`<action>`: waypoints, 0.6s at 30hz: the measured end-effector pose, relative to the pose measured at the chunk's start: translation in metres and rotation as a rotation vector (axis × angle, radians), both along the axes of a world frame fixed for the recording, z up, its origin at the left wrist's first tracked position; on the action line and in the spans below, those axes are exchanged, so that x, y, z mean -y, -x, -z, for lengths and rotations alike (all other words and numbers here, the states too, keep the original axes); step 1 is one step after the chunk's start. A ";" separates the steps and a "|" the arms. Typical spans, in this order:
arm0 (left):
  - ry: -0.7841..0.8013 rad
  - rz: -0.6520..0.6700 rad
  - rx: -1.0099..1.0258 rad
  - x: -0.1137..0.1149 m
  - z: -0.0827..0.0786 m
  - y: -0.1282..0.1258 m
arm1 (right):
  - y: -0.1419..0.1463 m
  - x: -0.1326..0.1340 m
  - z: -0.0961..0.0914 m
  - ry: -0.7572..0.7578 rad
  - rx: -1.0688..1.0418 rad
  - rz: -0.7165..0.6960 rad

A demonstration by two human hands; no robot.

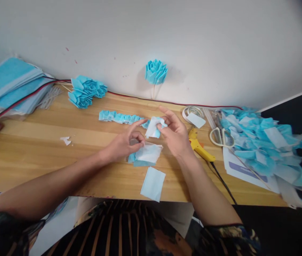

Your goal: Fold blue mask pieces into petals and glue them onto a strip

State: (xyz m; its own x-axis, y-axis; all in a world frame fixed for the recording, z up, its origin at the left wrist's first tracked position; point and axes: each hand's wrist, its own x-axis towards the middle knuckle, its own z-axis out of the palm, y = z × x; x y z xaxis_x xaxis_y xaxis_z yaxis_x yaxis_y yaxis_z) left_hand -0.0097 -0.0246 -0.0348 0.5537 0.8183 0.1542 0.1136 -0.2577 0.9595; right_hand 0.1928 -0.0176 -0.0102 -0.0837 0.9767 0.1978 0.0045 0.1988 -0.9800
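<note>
The right hand [176, 137] pinches a cloth piece [151, 128] between thumb and fingers, in front of the chest and above the middle of the table [33, 142]. The left hand [125, 144] is partly curled, its index finger stretched out toward the piece and its thumb and other fingertips at a stack of cloth [149, 154]; whether they grip a sheet cannot be told.

At the far left, clear plastic [19, 116] shows under the pile of masks [12, 80]; whether it is a bag is unclear.

The held piece seems longer in the direction from the person toward the wall, its far end leaning slightly right. Its rolled corner points right, into the fingers. It is thin, soft and mostly white, with a pale blue patch low on the right and a creased, curled upper edge.

Just beyond lies a pleated blue strip [121, 117], running left to right. A single cloth square [153, 184] lies nearer the person. Right of the right hand are a yellow glue gun [201, 149], scissors [222, 138] with white handles, and a heap of blue and white scraps [268, 142].
</note>
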 end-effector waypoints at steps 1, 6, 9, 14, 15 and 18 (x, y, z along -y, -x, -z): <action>-0.017 0.003 -0.022 0.000 0.000 0.001 | 0.000 -0.001 0.000 0.017 -0.040 0.030; -0.276 -0.043 -0.154 0.001 -0.005 0.006 | -0.003 -0.010 0.003 0.154 -0.268 0.121; -0.449 -0.118 -0.188 0.003 -0.010 0.010 | -0.005 -0.012 0.006 0.203 -0.278 0.097; -0.480 -0.245 -0.146 0.003 -0.017 0.012 | -0.001 -0.006 0.002 0.171 -0.205 0.077; -0.474 -0.253 -0.136 0.003 -0.017 0.012 | 0.000 -0.004 0.001 0.163 -0.197 0.082; -0.461 -0.241 -0.115 0.003 -0.019 0.011 | 0.006 0.003 -0.004 0.155 -0.188 0.076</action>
